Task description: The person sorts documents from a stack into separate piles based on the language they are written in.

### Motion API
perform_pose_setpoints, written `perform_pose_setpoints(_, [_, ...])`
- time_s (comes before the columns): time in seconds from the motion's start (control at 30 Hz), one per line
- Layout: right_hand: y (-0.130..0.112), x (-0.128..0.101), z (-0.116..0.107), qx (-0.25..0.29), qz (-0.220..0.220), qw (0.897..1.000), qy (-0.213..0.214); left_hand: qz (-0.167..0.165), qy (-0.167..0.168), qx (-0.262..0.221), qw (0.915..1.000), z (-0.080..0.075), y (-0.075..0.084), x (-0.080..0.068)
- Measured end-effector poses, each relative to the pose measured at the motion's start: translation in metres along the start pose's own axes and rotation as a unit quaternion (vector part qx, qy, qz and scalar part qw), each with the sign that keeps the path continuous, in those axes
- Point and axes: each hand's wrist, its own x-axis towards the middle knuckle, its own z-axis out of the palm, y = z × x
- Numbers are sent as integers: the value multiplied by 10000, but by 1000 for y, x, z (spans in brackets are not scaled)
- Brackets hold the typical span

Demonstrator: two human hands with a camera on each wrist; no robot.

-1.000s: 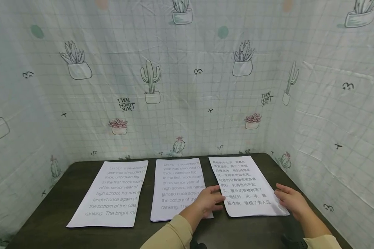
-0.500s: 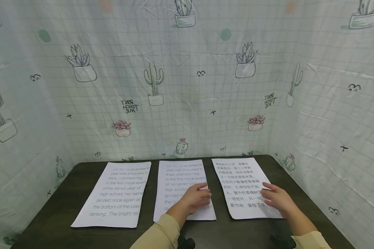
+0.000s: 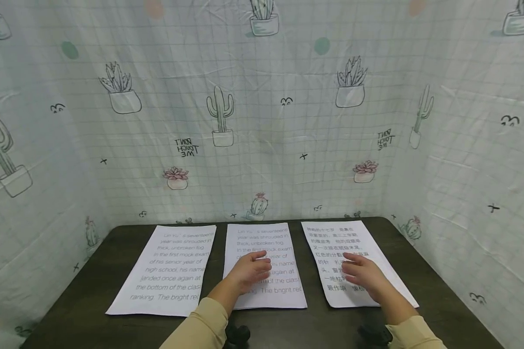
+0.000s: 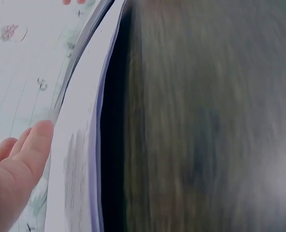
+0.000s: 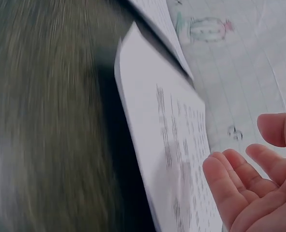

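Observation:
Three printed white sheets lie side by side on a dark table [image 3: 87, 295]: a left sheet [image 3: 166, 269] and a middle sheet [image 3: 284, 242] in English, and a right sheet [image 3: 332, 237] in Chinese characters. My left hand [image 3: 249, 274] hovers or rests over the lower half of the middle sheet with relaxed fingers [image 4: 34, 140], holding nothing. My right hand [image 3: 361, 274] is over the right sheet's lower half, palm open, fingers [image 5: 230, 188] spread. In the wrist views the middle sheet [image 4: 80, 159] and the right sheet [image 5: 167, 125] show as thin stacks. Whether either hand touches paper I cannot tell.
A cloth backdrop [image 3: 262, 121] printed with cacti closes in the table at the back and on both sides. Bare dark tabletop [image 4: 205, 121] shows between the sheets and along the front edge [image 3: 332, 329]. Beige sleeves [image 3: 196, 329] cover both forearms.
Both hands have moved left and away from me. The left hand went from the gap between sheets onto the middle sheet; the right hand went from the right sheet's edge to its middle.

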Motion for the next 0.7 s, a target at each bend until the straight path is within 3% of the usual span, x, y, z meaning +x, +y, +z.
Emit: perform_pose_setpoints(0.7, [-28,13,67,425,-505,9958,-633,391,601,368,9967,-93,8,-24])
